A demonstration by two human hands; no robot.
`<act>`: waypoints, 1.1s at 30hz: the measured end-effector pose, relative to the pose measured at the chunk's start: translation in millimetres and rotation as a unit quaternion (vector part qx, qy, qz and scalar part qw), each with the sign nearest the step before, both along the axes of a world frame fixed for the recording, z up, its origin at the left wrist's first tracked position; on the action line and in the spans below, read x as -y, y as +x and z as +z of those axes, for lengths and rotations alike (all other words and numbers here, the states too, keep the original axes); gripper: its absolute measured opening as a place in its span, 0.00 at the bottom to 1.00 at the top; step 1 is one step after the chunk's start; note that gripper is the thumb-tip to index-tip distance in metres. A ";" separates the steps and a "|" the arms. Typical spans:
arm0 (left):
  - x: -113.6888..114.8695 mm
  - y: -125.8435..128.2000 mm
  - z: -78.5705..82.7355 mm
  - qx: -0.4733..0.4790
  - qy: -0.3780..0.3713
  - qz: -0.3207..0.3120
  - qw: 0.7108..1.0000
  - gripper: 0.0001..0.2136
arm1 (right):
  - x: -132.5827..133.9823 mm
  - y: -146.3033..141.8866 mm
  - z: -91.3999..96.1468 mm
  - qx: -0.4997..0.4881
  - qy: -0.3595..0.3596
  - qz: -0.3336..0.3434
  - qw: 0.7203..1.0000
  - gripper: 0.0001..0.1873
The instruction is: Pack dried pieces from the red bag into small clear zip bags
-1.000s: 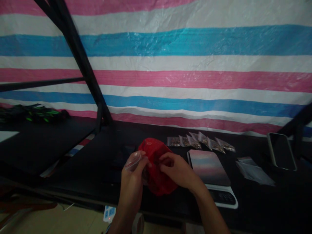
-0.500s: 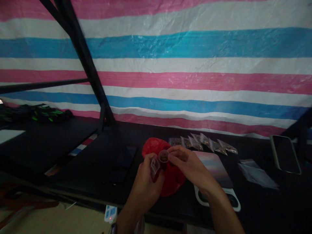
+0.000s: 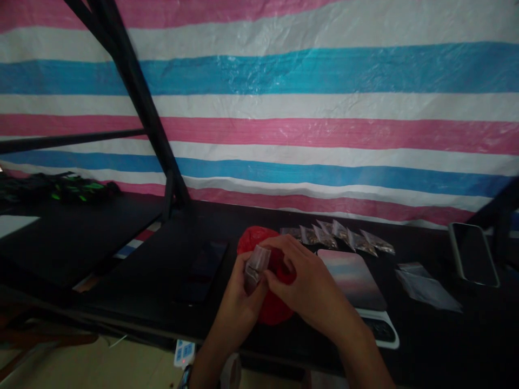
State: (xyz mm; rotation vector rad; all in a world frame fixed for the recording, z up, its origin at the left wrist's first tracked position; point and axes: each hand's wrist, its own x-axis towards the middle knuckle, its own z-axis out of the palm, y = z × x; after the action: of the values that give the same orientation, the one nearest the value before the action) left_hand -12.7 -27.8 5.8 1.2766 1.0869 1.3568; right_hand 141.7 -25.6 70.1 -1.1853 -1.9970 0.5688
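striped sheeting (image 3: 324, 70) is hung behind the black table (image 3: 141, 292). half a second ago, the round mouth of the clear cup (image 3: 260, 256) was turned up above the red bag (image 3: 275, 312); now the cup has been tipped against the opening of the small clear bag (image 3: 249, 276). whether its rim is inside or only touching cannot be told. the small clear bag is pinched between thumb and fingers of the left hand (image 3: 239, 297); the cup is gripped by the fingers of the right hand (image 3: 308, 278).

the near table edge is crossed by both forearms. on the left, open surface is seen between the flat dark screen (image 3: 203, 273) and the table's left edge. on the right, the scale (image 3: 352, 278) is partly covered by the right forearm, and a bare strip is left between it and the flat bags (image 3: 427, 286). just beyond the scale, the far side is taken up by filled bags (image 3: 339, 233).
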 end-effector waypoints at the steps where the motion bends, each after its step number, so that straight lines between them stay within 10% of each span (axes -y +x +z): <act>1: -0.4 0.3 -0.2 0.003 -0.001 0.007 1.000 0.17 | -0.9 -0.1 -0.6 -0.007 0.010 -0.002 1.000 0.24; 6: 1.0 -4.8 7.0 -0.030 0.018 0.091 0.995 0.13 | -8.4 11.1 -7.9 -0.051 0.038 -0.048 0.997 0.21; 10: 5.1 -23.1 19.7 -0.088 -0.039 0.217 0.971 0.13 | -11.8 17.8 -18.4 0.058 -0.097 -0.045 0.993 0.15; 19: -3.4 -7.0 -14.5 -0.160 -0.087 0.177 0.967 0.13 | -23.8 -17.3 -40.9 0.217 -0.089 -0.131 0.963 0.15; 33: -9.2 -7.9 -0.1 -0.043 -0.040 0.261 0.963 0.11 | -24.1 -6.2 -50.7 0.000 -0.176 -0.062 0.982 0.11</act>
State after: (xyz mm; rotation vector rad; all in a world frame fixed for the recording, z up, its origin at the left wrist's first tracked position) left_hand -20.6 -18.7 5.7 1.0335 1.6004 1.6293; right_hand 135.6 -1.5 19.3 -1.5074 -1.8533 0.8825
